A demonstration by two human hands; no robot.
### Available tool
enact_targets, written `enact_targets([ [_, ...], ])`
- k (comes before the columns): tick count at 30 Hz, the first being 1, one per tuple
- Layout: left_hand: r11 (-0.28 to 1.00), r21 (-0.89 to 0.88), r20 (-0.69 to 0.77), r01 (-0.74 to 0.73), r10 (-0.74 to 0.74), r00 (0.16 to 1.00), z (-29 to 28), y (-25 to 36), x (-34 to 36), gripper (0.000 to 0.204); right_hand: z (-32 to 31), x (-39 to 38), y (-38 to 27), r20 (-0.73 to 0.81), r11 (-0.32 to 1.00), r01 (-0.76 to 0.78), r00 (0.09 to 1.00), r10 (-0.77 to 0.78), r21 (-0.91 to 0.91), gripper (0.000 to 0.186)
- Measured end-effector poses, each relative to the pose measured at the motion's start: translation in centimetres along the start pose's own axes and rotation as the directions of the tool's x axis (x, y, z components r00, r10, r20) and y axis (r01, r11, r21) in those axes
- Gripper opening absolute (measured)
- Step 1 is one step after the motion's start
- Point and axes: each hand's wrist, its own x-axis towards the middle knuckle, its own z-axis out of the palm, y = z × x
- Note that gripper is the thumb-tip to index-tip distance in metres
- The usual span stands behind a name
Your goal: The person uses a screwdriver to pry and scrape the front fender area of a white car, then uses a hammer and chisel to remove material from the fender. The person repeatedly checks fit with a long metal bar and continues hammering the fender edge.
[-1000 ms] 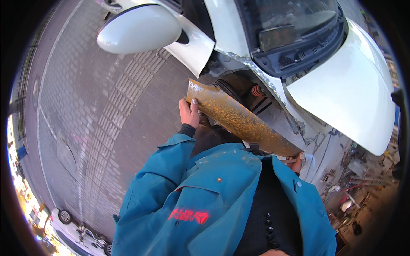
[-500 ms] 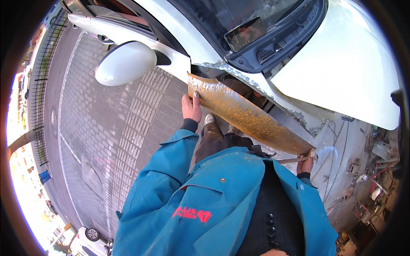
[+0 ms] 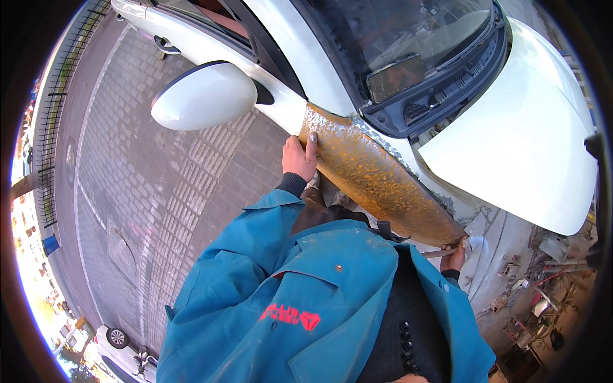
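Panel: rusty fender panel (image 3: pixel 377 182) mid-frame against white car (image 3: pixel 530 134) | left hand (image 3: pixel 299 158) grips its upper end | right hand (image 3: pixel 454 256) holds lower end (I see it partly hidden) | side mirror (image 3: pixel 204 96) upper left

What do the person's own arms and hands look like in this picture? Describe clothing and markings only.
Both arms wear a teal-blue work jacket with a red emblem on the chest. A dark ribbed cuff shows at the left wrist. The left hand and the right hand are bare, without gloves.
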Motion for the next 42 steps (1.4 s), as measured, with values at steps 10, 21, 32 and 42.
enact_targets([
  [10,0.998,0.055,0.098,-0.018,0.013,0.995,-1.0,0.1,0.4,0.075,0.2,1.6,-0.6,-0.017,0.998,-0.012,1.0,0.011,-0.066,0.039],
  [21,0.986,0.154,0.22,-0.055,0.02,0.975,-2.0,0.4,1.8,0.077,0.2,2.5,-0.9,-0.021,0.999,0.003,1.0,-0.004,-0.054,0.043],
  [32,0.926,0.344,0.098,-0.155,0.129,0.987,-2.5,1.7,1.4,0.063,-0.6,4.0,0.4,-0.098,0.999,0.032,0.995,-0.034,-0.021,0.044],
  [42,0.886,0.311,-0.093,-0.343,0.388,0.917,-1.3,4.0,1.2,0.041,0.8,2.3,0.1,-0.113,0.999,0.052,0.992,-0.051,0.005,0.035],
])
